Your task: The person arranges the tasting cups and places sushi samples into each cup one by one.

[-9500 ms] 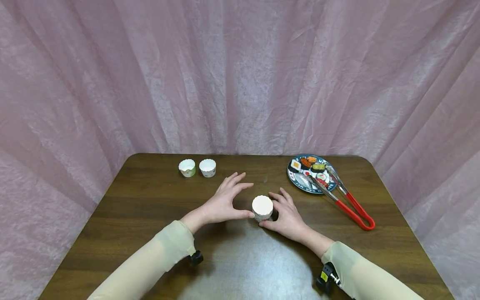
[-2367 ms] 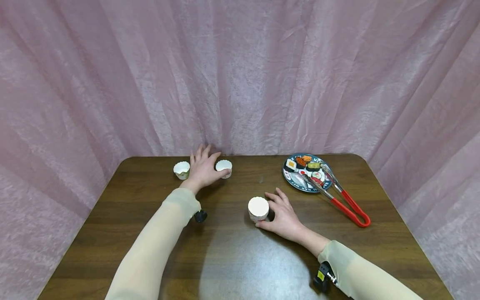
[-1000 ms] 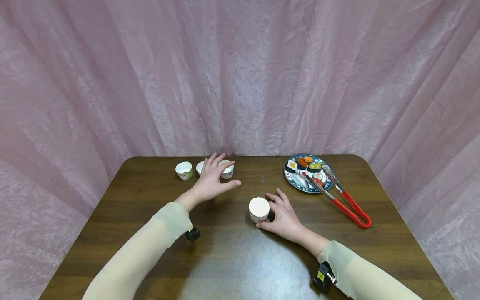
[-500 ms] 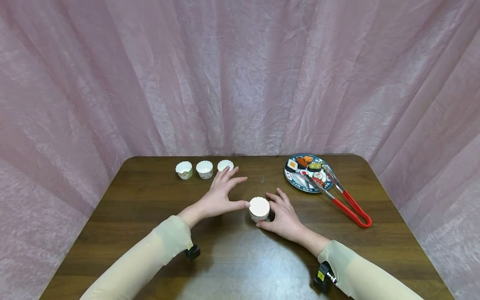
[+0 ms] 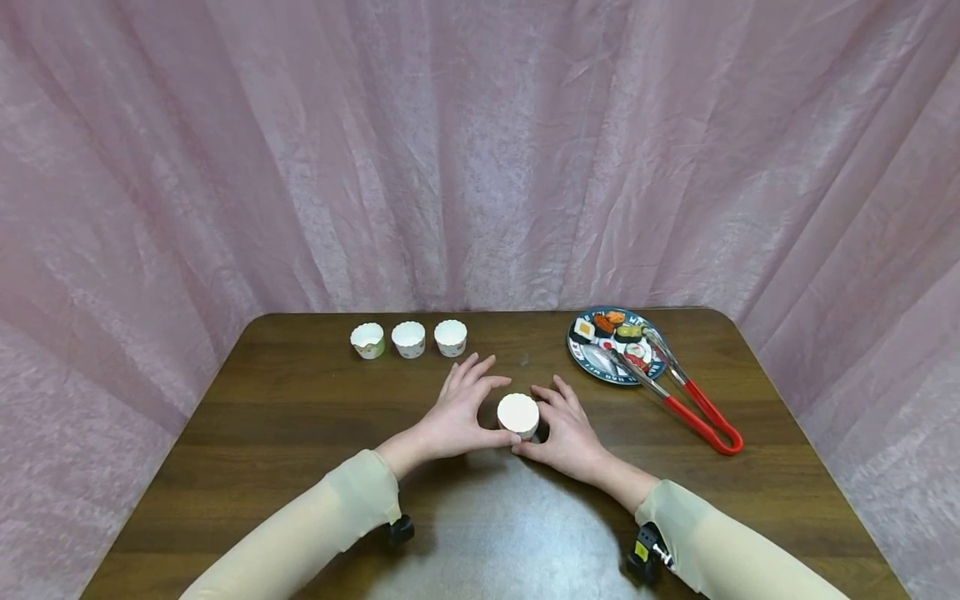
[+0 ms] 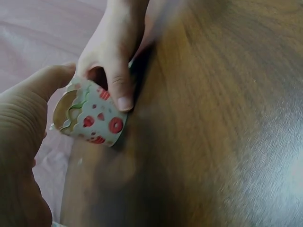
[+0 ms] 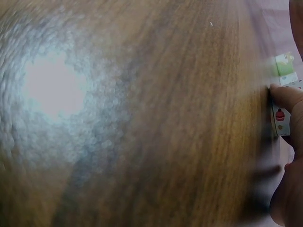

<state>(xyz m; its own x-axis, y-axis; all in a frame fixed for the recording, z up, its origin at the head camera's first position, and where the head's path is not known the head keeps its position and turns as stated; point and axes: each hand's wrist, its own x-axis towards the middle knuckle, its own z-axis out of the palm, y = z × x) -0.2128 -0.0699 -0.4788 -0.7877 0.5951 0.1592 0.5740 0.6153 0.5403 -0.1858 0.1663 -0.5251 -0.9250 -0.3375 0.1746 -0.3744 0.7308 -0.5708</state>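
Note:
My right hand (image 5: 570,435) holds a white scalloped paper baking cup (image 5: 517,412) low on its side, thumb in front and fingers behind. It stands at mid-table and appears to have others nested inside. In the left wrist view the cup wall (image 6: 99,118) shows red cupcake and doughnut prints, with the right thumb pressed near its base. My left hand (image 5: 459,417) is spread at the cup's left, its thumb in front of the cup; contact is unclear. The right wrist view catches only a strip of the cup (image 7: 281,120) at its edge.
Three separate paper cups, left (image 5: 367,341), middle (image 5: 408,340) and right (image 5: 451,338), stand in a row at the back. A blue-rimmed plate (image 5: 592,372) with sushi pieces sits back right. Red-handled tongs (image 5: 705,425) lean across it. A pink curtain (image 5: 480,167) hangs behind.
A third cup has joined the back row since the oldest frame. My left hand has come back from that row to the held cup. My right hand has kept its hold.

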